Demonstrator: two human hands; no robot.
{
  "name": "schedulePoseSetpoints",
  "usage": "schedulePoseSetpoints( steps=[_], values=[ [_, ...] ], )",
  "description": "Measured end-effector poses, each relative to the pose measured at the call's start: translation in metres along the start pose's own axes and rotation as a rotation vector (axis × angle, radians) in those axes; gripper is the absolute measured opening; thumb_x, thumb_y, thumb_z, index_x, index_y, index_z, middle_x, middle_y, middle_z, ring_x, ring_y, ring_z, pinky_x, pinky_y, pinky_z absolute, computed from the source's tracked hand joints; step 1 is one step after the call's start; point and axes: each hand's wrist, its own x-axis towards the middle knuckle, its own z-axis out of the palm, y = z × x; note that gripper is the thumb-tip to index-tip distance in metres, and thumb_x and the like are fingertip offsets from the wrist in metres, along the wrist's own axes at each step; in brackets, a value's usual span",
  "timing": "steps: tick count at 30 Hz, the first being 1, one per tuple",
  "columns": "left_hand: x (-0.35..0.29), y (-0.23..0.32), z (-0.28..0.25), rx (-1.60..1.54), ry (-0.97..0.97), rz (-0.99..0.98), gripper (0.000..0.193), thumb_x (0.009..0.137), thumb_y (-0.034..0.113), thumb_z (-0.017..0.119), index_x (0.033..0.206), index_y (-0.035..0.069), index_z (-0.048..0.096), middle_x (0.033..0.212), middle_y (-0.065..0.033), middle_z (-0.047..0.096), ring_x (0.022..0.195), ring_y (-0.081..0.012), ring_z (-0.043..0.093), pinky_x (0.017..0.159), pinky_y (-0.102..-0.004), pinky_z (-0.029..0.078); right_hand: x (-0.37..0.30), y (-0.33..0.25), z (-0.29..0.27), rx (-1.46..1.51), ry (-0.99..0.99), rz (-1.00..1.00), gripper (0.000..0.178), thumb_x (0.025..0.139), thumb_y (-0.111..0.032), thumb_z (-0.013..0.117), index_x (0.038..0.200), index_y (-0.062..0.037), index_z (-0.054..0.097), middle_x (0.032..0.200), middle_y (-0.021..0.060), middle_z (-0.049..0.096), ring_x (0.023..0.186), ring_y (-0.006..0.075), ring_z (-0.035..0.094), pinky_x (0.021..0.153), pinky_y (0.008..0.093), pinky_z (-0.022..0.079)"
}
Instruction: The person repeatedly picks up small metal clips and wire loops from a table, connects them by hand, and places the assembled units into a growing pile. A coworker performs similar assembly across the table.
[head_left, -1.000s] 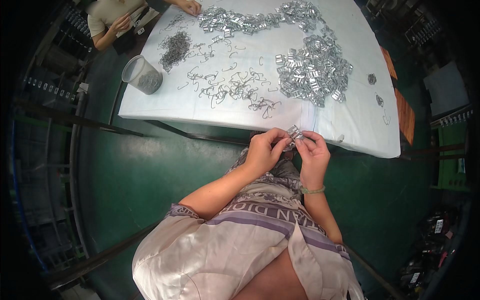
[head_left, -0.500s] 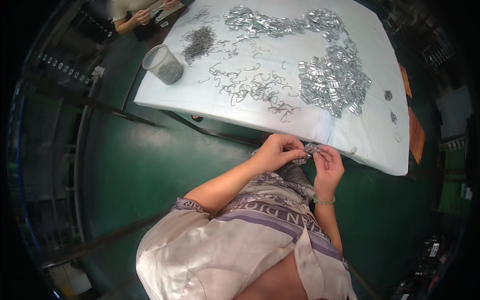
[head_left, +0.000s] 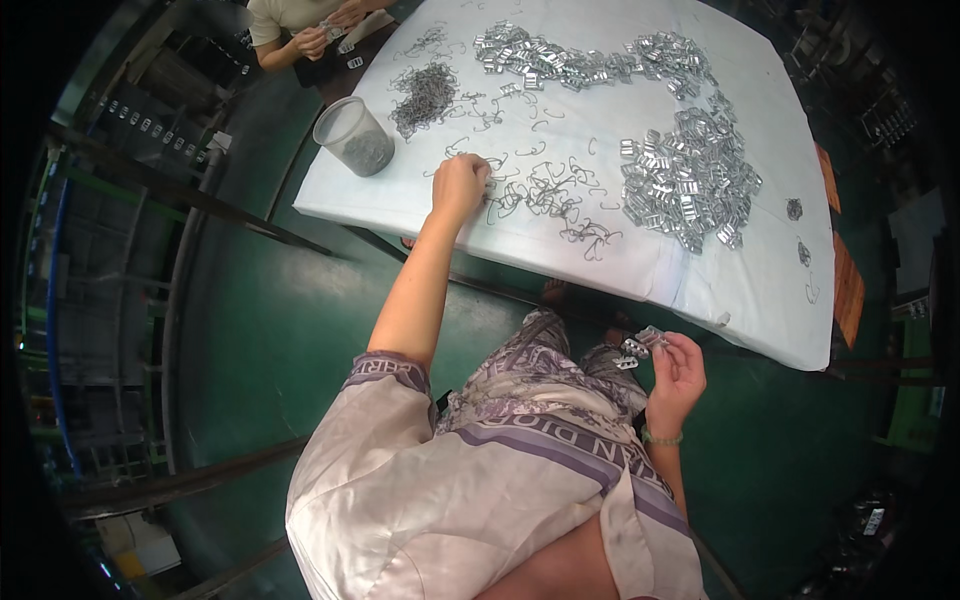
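The left hand (head_left: 461, 186) was over the white-covered table (head_left: 757, 309), back upward and fingers curled down at the left margin of a loose scatter of bent wire hooks (head_left: 548, 190); its fingertips were hidden, so I could not tell whether it gripped a hook. The right hand (head_left: 679, 372) was well apart from it, off the near edge of the table and in front of the body; its thumb and fingers pinched a small cluster of silver metal clips (head_left: 650, 338), part of which hung below the fingertips; a green bracelet (head_left: 663, 438) circled that wrist.

The wire hooks lay between the left hand and a large heap of similar silver clips (head_left: 690, 185), spreading toward the near edge; a band of clips (head_left: 540, 60) curved from that heap across the far part of the cloth. Beyond the left hand sat a dense dark pile of hooks (head_left: 425, 98); just beside it, near the left edge, stood a translucent plastic tub (head_left: 338, 122), partly filled with grey pieces too small to make out. Two small dark bunches of wire (head_left: 795, 209) lay near the right edge; past that edge showed an orange-brown board (head_left: 847, 285); at the upper left, a co-worker's hands (head_left: 311, 43) held small pieces close together.
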Motion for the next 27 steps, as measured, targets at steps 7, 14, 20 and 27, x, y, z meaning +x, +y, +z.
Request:
schedulePoseSetpoints(
  steps=[7, 14, 20, 27],
  values=[
    [0.032, 0.008, 0.035, 0.175, -0.019, 0.276, 0.012, 0.076, 0.013, 0.06, 0.078, 0.005, 0.069, 0.08, -0.012, 0.063, 0.076, -0.0287, 0.061, 0.071, -0.0361, 0.049, -0.01, 0.0, -0.006, -0.039, 0.008, 0.044, 0.021, 0.083, 0.005, 0.057, 0.103, 0.0042, 0.051, 0.093, 0.0105, 0.061, 0.086, 0.0124, 0.059, 0.077, 0.0212, 0.046],
    [0.056, 0.01, 0.073, 0.59, -0.088, 0.454, 0.013, 0.075, 0.01, 0.055, 0.069, 0.002, 0.064, 0.076, -0.0133, 0.063, 0.074, -0.0286, 0.062, 0.067, -0.038, 0.051, -0.01, -0.005, -0.003, -0.008, 0.045, 0.04, 0.021, 0.083, 0.006, 0.056, 0.104, 0.0047, 0.051, 0.094, 0.0109, 0.061, 0.087, 0.0125, 0.059, 0.077, 0.0211, 0.046],
    [0.056, 0.03, 0.065, 0.57, -0.157, 0.362, 0.011, 0.074, 0.01, 0.057, 0.072, 0.001, 0.065, 0.078, -0.0128, 0.065, 0.07, -0.0281, 0.063, 0.062, -0.0364, 0.051, -0.007, -0.005, -0.004, -0.022, 0.049, -0.001, 0.022, 0.083, 0.007, 0.055, 0.105, 0.0051, 0.052, 0.095, 0.0107, 0.061, 0.087, 0.0121, 0.059, 0.077, 0.0211, 0.046],
    [-0.065, 0.153, 0.016, -0.749, -0.541, 0.362, 0.006, 0.081, 0.004, 0.058, 0.08, 0.0, 0.062, 0.078, -0.0046, 0.062, 0.071, -0.0083, 0.053, 0.065, -0.0249, 0.044, -0.004, -0.006, -0.007, -0.043, 0.084, -0.044, 0.021, 0.083, 0.009, 0.054, 0.104, 0.006, 0.053, 0.094, 0.0104, 0.062, 0.085, 0.0125, 0.06, 0.075, 0.0219, 0.047]
  ],
)
